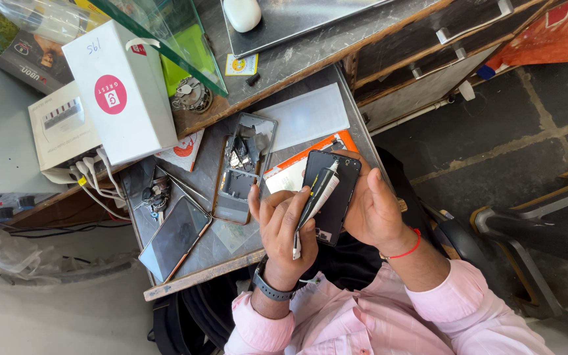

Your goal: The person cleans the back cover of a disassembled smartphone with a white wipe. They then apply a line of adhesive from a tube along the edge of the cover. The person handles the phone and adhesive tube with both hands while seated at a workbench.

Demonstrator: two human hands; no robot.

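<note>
Starting left: white box [123, 92] far left on the bench [297, 62], screen panel [174, 236] lying near the edge, opened phone frame [241, 167] beside it, internals too small to read. Left hand [284, 230] fingers closed around a thin tube [315, 200], its lower end hidden in the palm. Right hand [376, 210] grips the black phone [331, 194] from behind; its fingertips mostly hidden. Tube tip touches the phone's top.

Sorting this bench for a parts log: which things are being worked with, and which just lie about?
In use:
black phone back cover in right hand
glue tube in left hand

Lying about:
opened phone frame
loose screen
tweezers
white box
computer mouse
</note>
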